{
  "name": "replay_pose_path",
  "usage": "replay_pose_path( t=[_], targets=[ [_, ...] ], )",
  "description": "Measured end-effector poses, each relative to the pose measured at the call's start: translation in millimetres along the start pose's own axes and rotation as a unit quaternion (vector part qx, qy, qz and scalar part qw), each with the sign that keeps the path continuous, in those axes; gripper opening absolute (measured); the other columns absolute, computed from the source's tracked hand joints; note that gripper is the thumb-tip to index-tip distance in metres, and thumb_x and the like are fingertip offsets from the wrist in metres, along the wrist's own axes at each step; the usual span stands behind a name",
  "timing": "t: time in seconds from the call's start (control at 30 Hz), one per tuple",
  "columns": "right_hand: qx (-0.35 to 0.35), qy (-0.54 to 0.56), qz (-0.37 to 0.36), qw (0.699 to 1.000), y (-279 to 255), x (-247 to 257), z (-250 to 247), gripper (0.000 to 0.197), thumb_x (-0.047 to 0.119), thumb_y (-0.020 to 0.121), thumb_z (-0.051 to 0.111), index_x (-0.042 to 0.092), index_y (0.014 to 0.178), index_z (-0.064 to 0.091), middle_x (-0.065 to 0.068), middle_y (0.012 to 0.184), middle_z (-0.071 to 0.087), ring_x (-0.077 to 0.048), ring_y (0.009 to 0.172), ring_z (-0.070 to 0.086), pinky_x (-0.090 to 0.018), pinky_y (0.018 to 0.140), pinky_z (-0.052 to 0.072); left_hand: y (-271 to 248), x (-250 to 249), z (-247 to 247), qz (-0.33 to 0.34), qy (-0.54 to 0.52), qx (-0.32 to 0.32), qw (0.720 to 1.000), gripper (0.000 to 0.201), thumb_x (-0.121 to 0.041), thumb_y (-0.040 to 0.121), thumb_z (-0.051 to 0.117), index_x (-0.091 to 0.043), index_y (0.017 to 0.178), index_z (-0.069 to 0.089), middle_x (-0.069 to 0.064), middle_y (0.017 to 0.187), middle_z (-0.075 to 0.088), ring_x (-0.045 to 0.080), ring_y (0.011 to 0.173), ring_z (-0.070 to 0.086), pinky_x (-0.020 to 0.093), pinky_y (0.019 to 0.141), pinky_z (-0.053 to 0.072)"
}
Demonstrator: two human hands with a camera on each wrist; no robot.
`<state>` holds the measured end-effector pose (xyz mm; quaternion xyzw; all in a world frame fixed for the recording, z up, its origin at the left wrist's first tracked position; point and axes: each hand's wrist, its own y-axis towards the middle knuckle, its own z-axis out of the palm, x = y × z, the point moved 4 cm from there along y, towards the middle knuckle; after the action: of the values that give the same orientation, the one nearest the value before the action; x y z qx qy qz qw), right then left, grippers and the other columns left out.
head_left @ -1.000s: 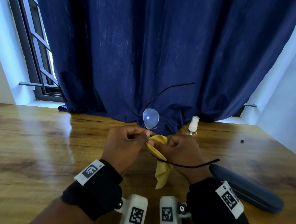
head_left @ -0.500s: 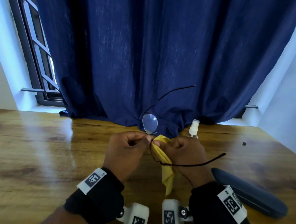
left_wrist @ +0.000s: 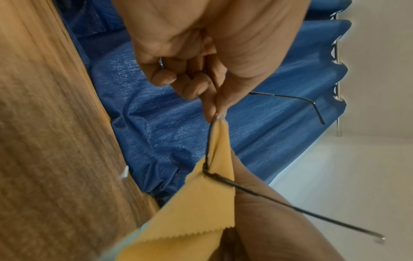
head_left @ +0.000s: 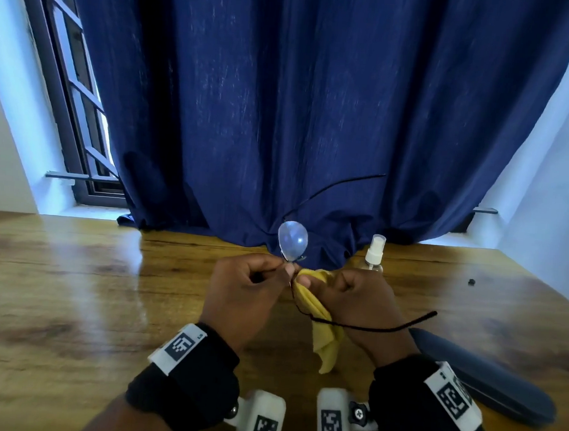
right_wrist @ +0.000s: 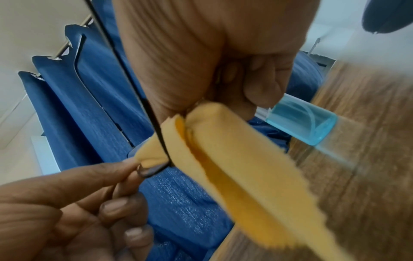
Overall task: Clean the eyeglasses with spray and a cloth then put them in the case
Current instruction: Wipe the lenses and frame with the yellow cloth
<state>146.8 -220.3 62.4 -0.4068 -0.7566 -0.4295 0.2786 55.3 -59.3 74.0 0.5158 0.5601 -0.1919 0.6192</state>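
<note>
Left hand: left hand is curled, thumb and forefinger pinching the thin black wire-framed eyeglasses at the bridge, held up above the worktop.
Right hand: right hand is closed around the yellow microfibre cloth, folding it over the lens nearer the person (that lens is hidden inside the fold).
Hands together: fingertips of both almost meet at the middle of the frame.
Eyeglasses, position: held in the air between the two hands, turned so one lens points away toward the curtain and the other sits in the cloth.
Eyeglasses, look: the far lens is clear, rounded and pale with reflected light; both slim black temples stand open, one reaching up across the curtain, one crossing over the right wrist.
Cloth: its loose tail with a zigzag-cut edge hangs down below the right hand.
Spray bottle: small clear spray bottle with a white nozzle stands upright on the worktop just beyond the right hand.
Case: long dark blue-grey eyeglasses case lies on the worktop to the right of the right wrist, apparently closed.
Worktop: glossy brown wooden worktop.
Backdrop: dark blue pleated curtain hangs down to the worktop's far edge.
</note>
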Motion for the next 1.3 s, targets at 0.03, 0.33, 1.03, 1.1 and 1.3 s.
replay_pose_path(
  t=[0.03,0.33,1.03,1.1,1.3],
  targets=[
    [0.001,-0.001,0.001,1.000,-0.1,-2.2,-1.0,0.058,0.061,0.066,0.081,0.022,0.047,0.043,0.012,0.041,0.041,-0.004,0.041,0.039,-0.016,0.046,0.034,0.1,-0.9,-1.1,0.008,0.001,-0.003,1.000,0.011,-0.017,0.092,0.072,-0.019,0.089,0.083,-0.007,0.087,0.082,0.007,0.087,0.076,0.024,0.082,0.061],
    [0.050,-0.009,-0.009,0.999,-4.6,4.1,2.7,0.059,0.055,0.065,0.087,0.024,0.047,0.040,0.012,0.037,0.038,-0.004,0.040,0.036,-0.017,0.044,0.033,2.2,0.9,-3.3,0.009,-0.005,-0.021,1.000,0.014,-0.013,0.092,0.072,-0.021,0.086,0.081,-0.012,0.084,0.081,0.001,0.081,0.075,0.010,0.071,0.055],
    [-0.016,-0.023,-0.021,0.999,-4.7,6.0,2.9,0.059,0.072,0.059,0.074,0.022,0.048,0.044,0.009,0.043,0.043,-0.004,0.046,0.045,-0.014,0.048,0.038,3.5,7.1,-2.0,-0.033,-0.013,0.014,0.999,0.012,-0.023,0.093,0.072,-0.020,0.092,0.083,-0.007,0.090,0.082,0.008,0.090,0.076,0.033,0.088,0.061],
    [-0.011,-0.039,-0.017,0.999,-3.2,4.6,0.1,0.056,0.063,0.066,0.081,0.017,0.053,0.050,0.006,0.049,0.049,-0.004,0.048,0.046,-0.013,0.051,0.040,3.5,6.5,-0.2,-0.042,-0.014,0.037,0.998,0.010,-0.021,0.092,0.073,-0.017,0.090,0.083,-0.001,0.088,0.082,0.016,0.090,0.077,0.038,0.089,0.062],
    [-0.011,-0.073,-0.018,0.997,-0.1,-2.4,-4.7,0.052,0.058,0.071,0.081,0.021,0.053,0.050,0.007,0.052,0.051,-0.003,0.049,0.045,-0.013,0.053,0.041,6.9,7.6,-7.3,-0.029,-0.009,0.021,0.999,0.008,-0.019,0.089,0.077,-0.016,0.091,0.084,-0.001,0.085,0.082,0.017,0.087,0.077,0.034,0.085,0.062]
  ],
)
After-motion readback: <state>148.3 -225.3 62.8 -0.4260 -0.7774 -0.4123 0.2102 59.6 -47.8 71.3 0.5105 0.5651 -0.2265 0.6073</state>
